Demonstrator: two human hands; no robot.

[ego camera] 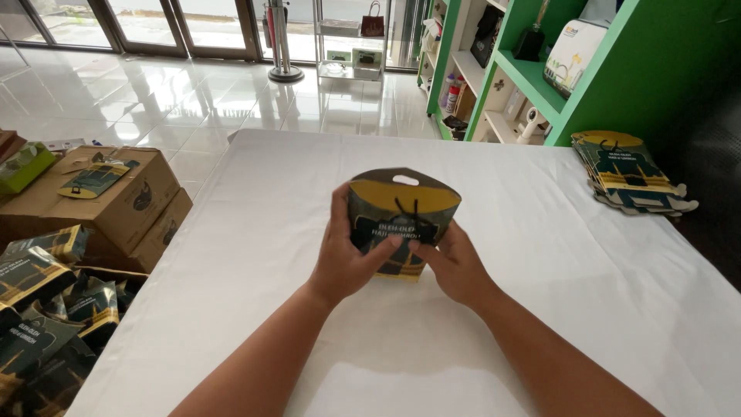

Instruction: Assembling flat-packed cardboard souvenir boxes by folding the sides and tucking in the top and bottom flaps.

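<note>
Head view, both hands' grip on glossy cardboard pouch-box (401, 208), white tablecloth (540, 309)

Left hand (345, 259): grips gift box (401, 220) side | Right hand (454, 262): fingers on box front | Surface: white table (540, 309) | Flat box stack (629, 174): far right

A white cloth-covered table (540, 309) carries a stack of flat dark green and yellow printed cardboard sleeves (629, 171) near its far right corner. Left of it stand brown corrugated cardboard boxes (116, 202), with folded dark pouches (46, 316) heaped below. A green wooden shelf unit (571, 69) rises behind, beside the glossy white tiled floor (193, 93).
</note>
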